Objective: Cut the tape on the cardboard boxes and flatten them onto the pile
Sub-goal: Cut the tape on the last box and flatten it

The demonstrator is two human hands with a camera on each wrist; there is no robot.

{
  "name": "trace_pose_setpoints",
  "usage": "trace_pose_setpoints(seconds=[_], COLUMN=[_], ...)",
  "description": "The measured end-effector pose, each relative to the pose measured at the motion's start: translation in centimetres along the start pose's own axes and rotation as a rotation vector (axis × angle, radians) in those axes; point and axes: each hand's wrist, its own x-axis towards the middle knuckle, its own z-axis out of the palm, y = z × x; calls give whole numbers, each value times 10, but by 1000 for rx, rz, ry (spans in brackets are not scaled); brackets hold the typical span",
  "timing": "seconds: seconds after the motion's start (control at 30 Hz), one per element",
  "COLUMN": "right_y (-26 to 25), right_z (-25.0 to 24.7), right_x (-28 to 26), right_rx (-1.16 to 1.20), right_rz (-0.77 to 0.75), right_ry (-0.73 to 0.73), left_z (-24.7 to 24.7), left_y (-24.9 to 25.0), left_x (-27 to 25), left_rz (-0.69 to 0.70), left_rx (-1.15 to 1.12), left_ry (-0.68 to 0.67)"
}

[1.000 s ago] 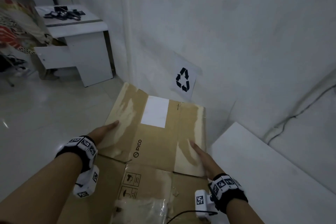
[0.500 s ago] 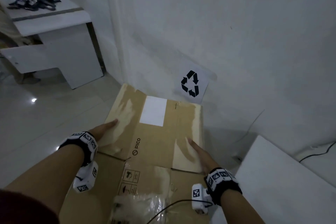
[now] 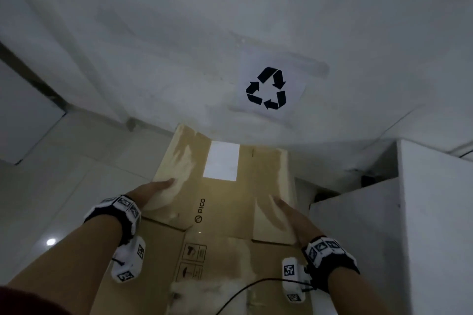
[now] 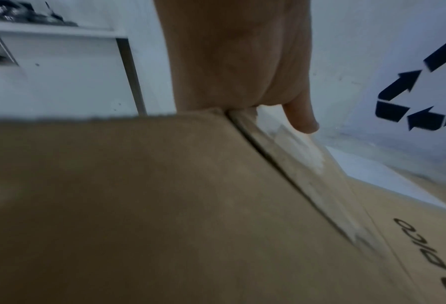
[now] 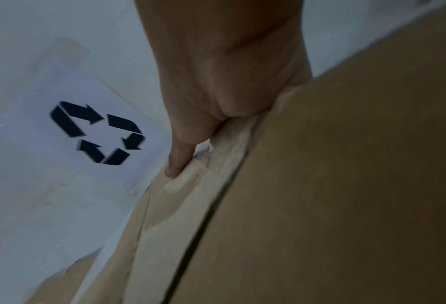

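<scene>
Since the earlier frames the view has swung right and tipped down: the white desk at the far left has almost left the head view, the recycling sign (image 3: 266, 88) now sits near the centre, and both hands keep the same hold on the flattened cardboard box (image 3: 225, 202). The left hand (image 3: 151, 193) grips the box's left edge, thumb lying on top of the pale, scuffed strip and the other fingers hidden beneath. The right hand (image 3: 290, 217) grips the right edge the same way, its thumb pressed onto the top face, as the right wrist view shows. Both forearms reach forward, each with a black wrist strap carrying white marker blocks. The box is held low in front of the person, its far end close to the wall under the sign and its near end above another sheet of cardboard (image 3: 158, 263) on the floor. On the held box the word "PICO" (image 3: 201, 208) is printed beside a round logo, and a blank white label (image 3: 222, 160) sits farther out. The lower sheet bears square handling symbols (image 3: 194, 253). A white cabinet (image 3: 422, 225) stands at the right.
</scene>
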Motion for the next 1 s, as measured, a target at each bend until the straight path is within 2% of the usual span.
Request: trace_pose_setpoints(seconds=[0.1,0.2,0.33,0.47,0.63,0.87,1.0], right_y=[13,38,60,91,129,162,172], right_z=[19,35,51,59,65,62,55], right_x=[24,61,116,203,320,474,538], right_rx=[22,117,189,174,251,260,272], right_rz=[91,111,131,119,101,24,8], right_ry=[2,52,133,210,217,262,280], left_z=[-10,-2,20,38,52,81,97], left_y=[-18,-43,-67,-97,-136,-149,-154], left_x=[60,110,175,261,379,518,569], left_rz=[-59,-128,-143,-146,-87,8,34], left_rx=[68,75,88,50,52,70,89], left_ry=[-40,-42,-23,0,-10,15,7])
